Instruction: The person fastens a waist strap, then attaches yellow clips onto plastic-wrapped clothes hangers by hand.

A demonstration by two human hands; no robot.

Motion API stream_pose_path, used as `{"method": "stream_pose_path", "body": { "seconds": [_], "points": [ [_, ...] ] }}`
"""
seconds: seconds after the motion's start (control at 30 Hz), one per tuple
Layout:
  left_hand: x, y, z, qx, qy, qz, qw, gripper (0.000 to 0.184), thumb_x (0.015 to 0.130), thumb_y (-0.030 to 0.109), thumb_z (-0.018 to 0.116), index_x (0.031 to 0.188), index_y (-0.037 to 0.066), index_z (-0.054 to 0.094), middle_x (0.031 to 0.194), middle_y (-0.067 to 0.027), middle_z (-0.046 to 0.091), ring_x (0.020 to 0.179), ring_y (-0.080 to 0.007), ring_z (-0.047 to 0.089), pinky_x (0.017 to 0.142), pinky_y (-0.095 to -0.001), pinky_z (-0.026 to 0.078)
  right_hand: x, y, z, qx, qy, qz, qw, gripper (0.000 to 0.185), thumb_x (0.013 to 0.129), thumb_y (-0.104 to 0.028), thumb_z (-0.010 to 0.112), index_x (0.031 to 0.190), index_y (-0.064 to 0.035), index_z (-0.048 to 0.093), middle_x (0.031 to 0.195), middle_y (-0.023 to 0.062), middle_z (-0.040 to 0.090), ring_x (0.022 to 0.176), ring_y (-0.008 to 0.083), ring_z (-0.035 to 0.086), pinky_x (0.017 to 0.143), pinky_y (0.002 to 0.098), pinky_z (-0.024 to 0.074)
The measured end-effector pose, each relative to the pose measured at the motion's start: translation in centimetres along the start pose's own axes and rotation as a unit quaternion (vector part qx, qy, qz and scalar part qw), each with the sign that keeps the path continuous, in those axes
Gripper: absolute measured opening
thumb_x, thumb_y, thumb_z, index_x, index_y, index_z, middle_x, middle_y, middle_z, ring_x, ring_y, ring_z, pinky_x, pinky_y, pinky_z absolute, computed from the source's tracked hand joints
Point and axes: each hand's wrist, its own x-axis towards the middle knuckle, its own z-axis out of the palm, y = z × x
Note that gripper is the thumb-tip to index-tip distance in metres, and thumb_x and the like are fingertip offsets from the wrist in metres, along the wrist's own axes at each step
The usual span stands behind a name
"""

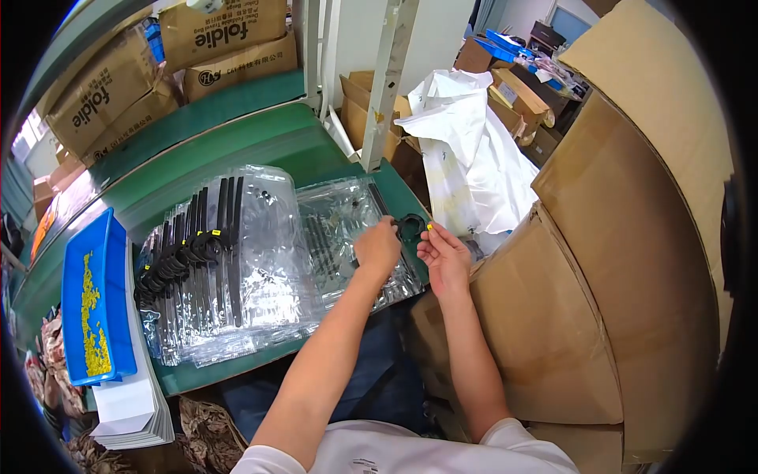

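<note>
My left hand (pixel 378 248) is closed at the black top strip of a clear plastic bag (pixel 328 213), with its fingertips on a round black hook (pixel 410 228). Just right of the hook, my right hand (pixel 444 257) pinches a small yellow piece (pixel 429 227) between thumb and finger. Left of my hands lies an overlapping row of clear plastic bags (pixel 268 237) with black strips and black hooks (pixel 170 265). Several of those hooks carry yellow pieces.
A blue tray (pixel 118 316) of small yellow pieces rests on a white stack (pixel 146 403) at the left of the green table (pixel 304 134). Large cardboard boxes (pixel 545 332) stand close on my right. A metal post (pixel 387 87) rises behind the table, beside white sheeting (pixel 482 158).
</note>
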Motion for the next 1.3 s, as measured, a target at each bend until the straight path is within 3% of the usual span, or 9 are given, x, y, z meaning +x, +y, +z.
{"method": "stream_pose_path", "body": {
  "seconds": [0.07, 0.23, 0.43, 0.5, 0.57, 0.6, 0.73, 1.07, 1.3],
  "points": [
    [0.0, 0.8, 0.6, 0.081, -0.045, 0.002, 0.996, 0.027, 0.09, 0.024, 0.054, 0.112, 0.01, 0.061, 0.084, -0.0185, 0.069, 0.074, -0.0382, 0.066, 0.063, -0.0448, 0.05, 0.9, 0.3, -0.1, 0.009, 0.03, -0.02, 0.999, 0.021, 0.088, 0.0, 0.06, 0.107, 0.0068, 0.063, 0.086, 0.0128, 0.065, 0.066, 0.0162, 0.059, 0.061, 0.0243, 0.0509],
    [0.7, 0.7, 1.2, 0.148, -0.054, 0.059, 0.986, 0.021, 0.091, 0.024, 0.053, 0.103, 0.007, 0.06, 0.078, -0.0159, 0.069, 0.07, -0.0357, 0.067, 0.061, -0.0434, 0.05, 2.8, 0.9, 0.4, -0.029, 0.052, -0.064, 0.996, 0.022, 0.089, -0.001, 0.059, 0.109, 0.007, 0.062, 0.087, 0.012, 0.065, 0.066, 0.0155, 0.06, 0.06, 0.0221, 0.0495],
    [0.1, -0.1, 1.2, 0.078, 0.007, 0.058, 0.995, 0.02, 0.092, 0.023, 0.052, 0.103, 0.007, 0.06, 0.074, -0.0162, 0.068, 0.067, -0.0356, 0.067, 0.059, -0.0442, 0.05, 6.4, 1.1, 2.0, -0.129, 0.069, -0.058, 0.987, 0.019, 0.085, -0.005, 0.065, 0.101, 0.0054, 0.067, 0.081, 0.0105, 0.067, 0.066, 0.0159, 0.061, 0.061, 0.0237, 0.049],
    [-0.1, -0.2, 1.4, 0.074, 0.025, 0.06, 0.995, 0.021, 0.092, 0.023, 0.053, 0.104, 0.007, 0.059, 0.073, -0.0162, 0.068, 0.066, -0.0355, 0.066, 0.059, -0.0442, 0.05, 8.0, 1.1, 3.0, -0.348, 0.036, -0.151, 0.925, 0.017, 0.08, -0.006, 0.066, 0.093, 0.0054, 0.068, 0.077, 0.012, 0.067, 0.065, 0.0191, 0.062, 0.061, 0.0266, 0.0496],
    [-0.4, -0.3, 1.6, 0.068, 0.042, 0.059, 0.995, 0.022, 0.091, 0.023, 0.053, 0.105, 0.007, 0.059, 0.071, -0.0161, 0.067, 0.064, -0.0354, 0.066, 0.058, -0.0443, 0.049, 9.3, 1.2, 3.9, -0.545, -0.001, -0.237, 0.804, 0.016, 0.076, -0.008, 0.068, 0.085, 0.0055, 0.07, 0.072, 0.0135, 0.067, 0.065, 0.0224, 0.064, 0.061, 0.0295, 0.0502],
    [-0.4, -0.4, 1.6, 0.066, 0.044, 0.056, 0.995, 0.022, 0.091, 0.023, 0.053, 0.105, 0.007, 0.059, 0.071, -0.0161, 0.067, 0.064, -0.0354, 0.066, 0.058, -0.0443, 0.049, 10.1, 1.4, 4.1, -0.547, -0.004, -0.238, 0.803, 0.016, 0.076, -0.008, 0.068, 0.085, 0.0055, 0.07, 0.072, 0.0135, 0.067, 0.065, 0.0224, 0.064, 0.061, 0.0295, 0.0502],
    [-0.5, -0.5, 1.6, 0.065, 0.056, 0.059, 0.995, 0.022, 0.092, 0.023, 0.053, 0.106, 0.007, 0.058, 0.07, -0.0152, 0.067, 0.062, -0.0347, 0.066, 0.058, -0.0436, 0.049, 12.8, 1.5, 4.3, -0.801, -0.08, -0.129, 0.579, 0.01, 0.07, 0.0, 0.061, 0.07, 0.0007, 0.071, 0.064, 0.0052, 0.065, 0.06, 0.0164, 0.06, 0.062, 0.0265, 0.0502],
    [-1.0, -0.3, 1.4, 0.044, 0.047, 0.052, 0.997, 0.026, 0.091, 0.023, 0.053, 0.112, 0.008, 0.058, 0.071, -0.0158, 0.068, 0.062, -0.0369, 0.065, 0.055, -0.0453, 0.047, 13.2, -1.6, 6.7, -0.759, -0.234, 0.086, 0.601, 0.016, 0.066, 0.005, 0.055, 0.068, 0.0036, 0.07, 0.059, 0.0064, 0.062, 0.048, 0.0173, 0.056, 0.052, 0.028, 0.0493],
    [-0.9, -0.6, 2.0, 0.041, 0.064, 0.061, 0.995, 0.024, 0.092, 0.023, 0.052, 0.111, 0.008, 0.058, 0.07, -0.0148, 0.068, 0.06, -0.035, 0.065, 0.054, -0.0433, 0.047, 13.6, -1.4, 6.7, -0.73, -0.231, 0.097, 0.636, 0.015, 0.066, 0.007, 0.055, 0.068, 0.0053, 0.07, 0.059, 0.0075, 0.062, 0.05, 0.0163, 0.057, 0.051, 0.0266, 0.0488]
  ]
}}
